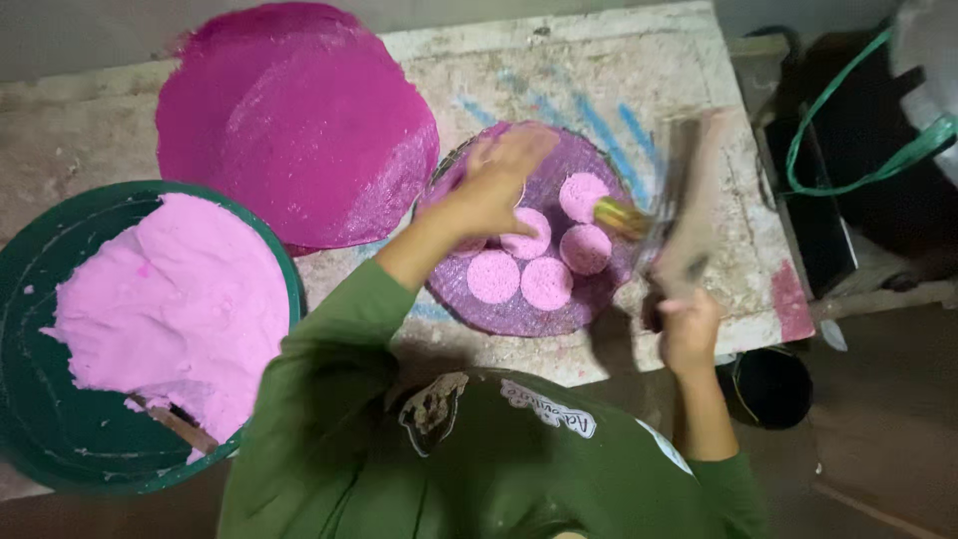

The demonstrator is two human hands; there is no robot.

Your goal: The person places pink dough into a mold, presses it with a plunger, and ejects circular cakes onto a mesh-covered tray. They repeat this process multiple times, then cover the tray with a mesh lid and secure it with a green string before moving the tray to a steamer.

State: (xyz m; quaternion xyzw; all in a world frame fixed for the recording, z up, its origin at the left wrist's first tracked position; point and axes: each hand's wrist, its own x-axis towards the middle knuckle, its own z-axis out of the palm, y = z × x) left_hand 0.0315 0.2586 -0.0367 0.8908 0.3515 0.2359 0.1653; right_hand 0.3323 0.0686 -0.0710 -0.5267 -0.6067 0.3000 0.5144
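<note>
I log one round purple tray [519,317] on the stained, chalk-marked stone bench [619,80], directly ahead of me, carrying five pale pink round pucks [494,276] that I can count, set close together near its middle. My left hand [499,180] lies over the tray's upper left part, fingers spread loosely and gripping nothing that I can make out, and it hides part of the tray. My right hand [689,329] is at the bench's right edge, fingers wrapped round the handle of one blurred metal tool [679,200] that stands up over the tray's right side; a yellowish end [621,215] shows against the pucks. Left of the tray lies one stack of large magenta discs [299,125]. Further left stands one dark green tub [40,399] of pink paste [180,299] with one stick [175,424] in it. One black bucket [768,384] sits on the floor to the right.
</note>
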